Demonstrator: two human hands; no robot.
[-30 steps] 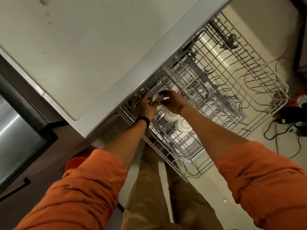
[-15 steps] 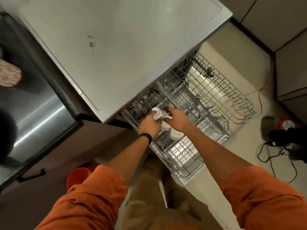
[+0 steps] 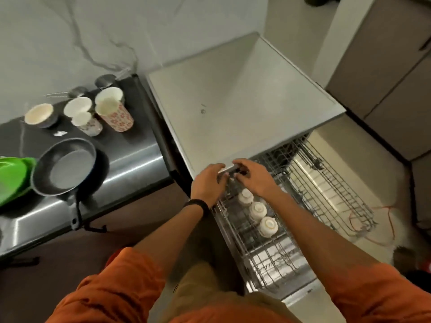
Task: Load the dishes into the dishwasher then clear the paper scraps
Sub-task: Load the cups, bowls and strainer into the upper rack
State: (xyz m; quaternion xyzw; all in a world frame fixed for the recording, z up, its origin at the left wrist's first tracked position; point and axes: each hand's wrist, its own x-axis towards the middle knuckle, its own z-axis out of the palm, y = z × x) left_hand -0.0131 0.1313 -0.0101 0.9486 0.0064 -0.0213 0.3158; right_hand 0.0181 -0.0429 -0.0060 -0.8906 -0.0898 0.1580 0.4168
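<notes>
1. The dishwasher point(image 3: 245, 108), a grey cabinet at 1 o'clock, is standing open, and its wire rack point(image 3: 326, 194) is projecting toward 4 o'clock.
2. The view is now taking in the dark steel counter point(image 3: 130, 159) at 9 o'clock, which was mostly cut off half a second ago. It is carrying a frying pan point(image 3: 65, 169), a green plastic vessel point(image 3: 11, 178) at the frame edge, floral tumblers point(image 3: 114, 113) and a dark bowl point(image 3: 38, 114). By judgement, these are still awaiting loading.
3. The rack is holding three white cups point(image 3: 257, 210), inverted, in a row running from centre toward 5 o'clock. Its other tines are showing no dishes.
4. The left hand point(image 3: 210, 180) and right hand point(image 3: 254, 178) are meeting over the rack's inner end, just beside the topmost cup. Half a second ago they were carrying a white cup between them. Now only a sliver of white is showing there, so a fourth cup is probably being seated. Both hands are curving downward, but whether either is gripping anything cannot be told.
5. A white paper scrap point(image 3: 59, 133) is lying on the counter at 10 o'clock, not yet cleared.
</notes>
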